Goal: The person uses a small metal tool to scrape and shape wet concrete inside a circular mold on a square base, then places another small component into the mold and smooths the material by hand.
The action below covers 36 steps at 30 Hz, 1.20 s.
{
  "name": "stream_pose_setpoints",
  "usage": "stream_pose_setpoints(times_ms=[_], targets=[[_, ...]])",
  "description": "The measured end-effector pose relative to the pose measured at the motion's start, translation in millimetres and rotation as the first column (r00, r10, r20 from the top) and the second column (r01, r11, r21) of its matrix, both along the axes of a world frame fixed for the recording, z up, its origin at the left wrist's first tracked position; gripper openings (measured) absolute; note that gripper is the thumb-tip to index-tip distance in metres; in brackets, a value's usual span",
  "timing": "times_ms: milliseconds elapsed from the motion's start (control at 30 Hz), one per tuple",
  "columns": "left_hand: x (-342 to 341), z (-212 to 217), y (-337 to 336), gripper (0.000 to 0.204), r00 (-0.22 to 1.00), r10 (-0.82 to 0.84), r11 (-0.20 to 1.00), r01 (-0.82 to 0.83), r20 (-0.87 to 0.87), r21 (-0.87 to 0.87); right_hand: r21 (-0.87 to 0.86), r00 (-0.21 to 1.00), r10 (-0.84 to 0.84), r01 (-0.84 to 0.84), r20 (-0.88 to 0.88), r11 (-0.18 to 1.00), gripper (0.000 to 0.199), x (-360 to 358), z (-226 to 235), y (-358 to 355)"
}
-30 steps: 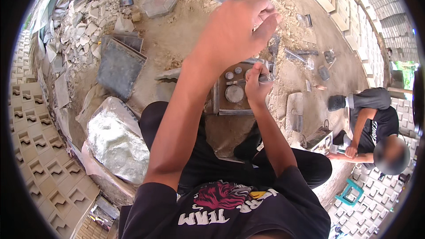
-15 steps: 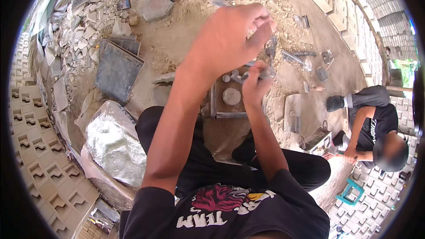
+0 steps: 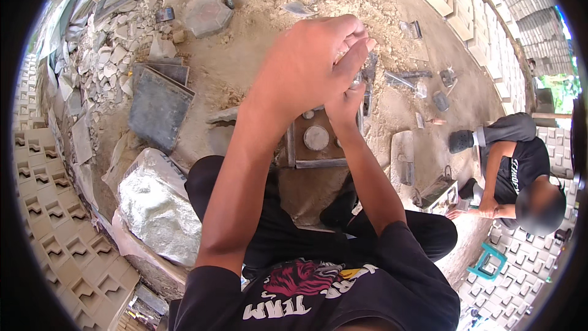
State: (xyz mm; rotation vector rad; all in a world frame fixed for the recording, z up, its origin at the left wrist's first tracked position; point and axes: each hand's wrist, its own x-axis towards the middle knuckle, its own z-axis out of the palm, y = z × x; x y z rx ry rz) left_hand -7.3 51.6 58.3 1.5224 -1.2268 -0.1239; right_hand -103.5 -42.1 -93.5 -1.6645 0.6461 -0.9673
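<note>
**Both hands bunched over the mould: keep the pinch steady**

Left hand is raised, fingers curled together w/ tips meeting the right hand just above the square mould. Fingertips of both press on something small btwn them; can't tell what it is, too hidden by the knuckles. So: fingers closed, pinching together, object unclear.

Mould sits on the sandy ground right below the hands, in front of the person's knees. It has a round disc in its middle and a smaller round bit nearer the hands.

To do it well, as I judge it: keep the elbows in, work directly over the mould so anything dropped lands inside the frame, not in the sand. Small finger moves only, no wrist swing.

Around the mould:
- left of it, a dark flat slab, beyond that broken rubble
- nearer the person on that side, a grey sack
- right of it, a trowel-like tool and scattered hand tools
- further right, another person crouched, at own work; stay apart from them.
</note>
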Motion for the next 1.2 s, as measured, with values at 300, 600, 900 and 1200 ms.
stream_pose_setpoints(times_ms=[300,600,900,1200], targets=[[7.2,1.5,1.3,0.021,1.000,-0.004,1.000,0.004,-0.026,-0.025,0.225,0.957,0.291,-0.281,-0.014,0.933,0.025,3.9,-7.0,-17.5],[8.6,3.4,4.8,0.022,0.999,0.010,1.000,-0.011,-0.049,-0.009,0.324,0.771,0.532,-0.434,-0.349,0.841,0.020,19.9,27.4,-40.6],[9.6,4.2,2.3,0.022,1.000,0.019,1.000,-0.019,-0.010,0.004,0.133,0.761,0.619,-0.605,-0.194,0.785,0.023,25.2,8.8,-66.0],[9.4,5.1,2.6,0.023,0.998,-0.038,0.999,0.040,-0.055,0.026,0.371,0.814,0.550,-0.460,-0.186,0.807,0.025,-12.5,1.9,-77.3]])
